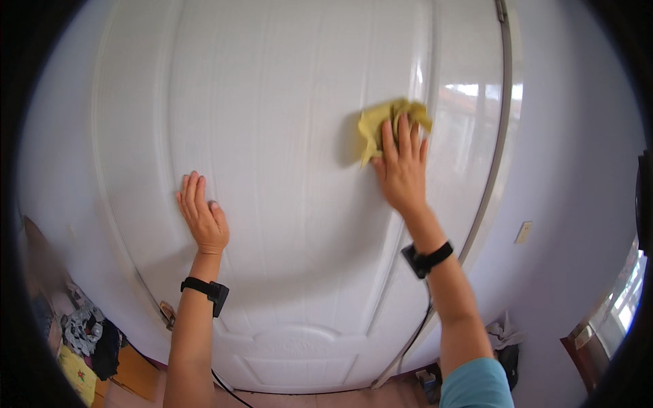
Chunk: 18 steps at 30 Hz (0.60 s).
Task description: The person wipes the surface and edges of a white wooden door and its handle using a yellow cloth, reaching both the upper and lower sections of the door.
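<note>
"Where was the yellow cloth [372, 128]?"

"Up on the white panelled door [272, 129], right of its middle, crumpled under the right hand [403, 163]. One corner stuck out to the left, and a fold rose past the fingertips."

"Was that hand closed around it?"

"No, the fingers were stretched out and a little spread, pressing the cloth to the door. Whether the thumb pinched an edge, I couldn't tell."

"And the left hand [203, 216]?"

"Lower down and well apart from the right one. It lay bare against the door, fingers straight and close together, thumb standing off to the side. It had no cloth in it."

"What did the arms wear?"

"A black wrist strap [197, 285] on the left, a matching black band [436, 257] on the right, and a light blue sleeve [478, 385] at the right elbow."

"Anything around the door?"

"A handle [168, 313] sat low on its left side, just beside the left forearm. A hinge [501, 11] showed at the upper right, and a pale switch [524, 232] was on the wall [558, 177] to the right. Heaped clothes [84, 328] lay at the lower left, near some orange-brown furniture [136, 372]."
</note>
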Each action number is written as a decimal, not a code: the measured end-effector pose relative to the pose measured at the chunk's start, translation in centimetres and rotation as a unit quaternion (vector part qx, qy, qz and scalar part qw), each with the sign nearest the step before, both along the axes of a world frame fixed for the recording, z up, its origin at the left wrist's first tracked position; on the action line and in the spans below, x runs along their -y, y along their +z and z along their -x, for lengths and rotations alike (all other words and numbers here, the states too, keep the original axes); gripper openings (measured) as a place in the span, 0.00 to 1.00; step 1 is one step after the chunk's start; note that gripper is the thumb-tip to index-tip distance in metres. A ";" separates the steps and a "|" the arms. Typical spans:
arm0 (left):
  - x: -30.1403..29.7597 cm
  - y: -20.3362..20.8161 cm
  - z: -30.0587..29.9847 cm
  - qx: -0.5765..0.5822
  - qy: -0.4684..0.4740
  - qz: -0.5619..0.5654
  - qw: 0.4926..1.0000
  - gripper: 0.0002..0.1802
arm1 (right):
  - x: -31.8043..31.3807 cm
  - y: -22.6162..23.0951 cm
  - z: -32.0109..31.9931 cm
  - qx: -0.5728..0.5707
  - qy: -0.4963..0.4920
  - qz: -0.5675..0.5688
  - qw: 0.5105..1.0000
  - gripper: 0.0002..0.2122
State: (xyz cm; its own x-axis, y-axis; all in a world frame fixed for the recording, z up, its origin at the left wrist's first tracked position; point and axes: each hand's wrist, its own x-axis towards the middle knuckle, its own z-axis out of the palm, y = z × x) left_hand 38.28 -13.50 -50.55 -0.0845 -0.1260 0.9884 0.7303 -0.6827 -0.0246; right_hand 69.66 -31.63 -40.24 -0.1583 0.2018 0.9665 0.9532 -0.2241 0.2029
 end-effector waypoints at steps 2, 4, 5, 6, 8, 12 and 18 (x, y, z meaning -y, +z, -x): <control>0.1 0.2 0.3 -0.002 0.003 0.002 1.000 0.26 | 0.3 -5.5 -0.3 -0.054 0.004 0.023 0.998 0.33; 0.1 0.3 0.2 -0.001 0.002 0.003 1.000 0.25 | 1.4 -11.4 -0.2 -0.086 0.001 0.058 0.995 0.33; 0.0 0.1 -0.1 -0.002 0.003 0.001 1.000 0.26 | 1.5 -14.7 -0.4 -0.091 0.000 0.066 0.994 0.33; 0.2 0.2 -0.3 0.001 0.001 0.000 1.000 0.26 | 2.2 -17.1 -0.5 -0.090 -0.011 0.085 0.992 0.33; 0.5 0.6 0.2 0.002 0.008 -0.008 1.000 0.26 | 2.7 -18.1 -0.6 -0.083 -0.017 0.100 0.991 0.33; 0.6 0.8 0.2 0.003 0.013 -0.009 1.000 0.26 | 2.7 -12.1 -1.3 -0.074 -0.028 0.072 0.994 0.32; 0.1 0.8 0.6 -0.010 0.031 -0.019 0.999 0.26 | 0.6 8.4 -4.4 0.070 -0.063 -0.131 0.987 0.27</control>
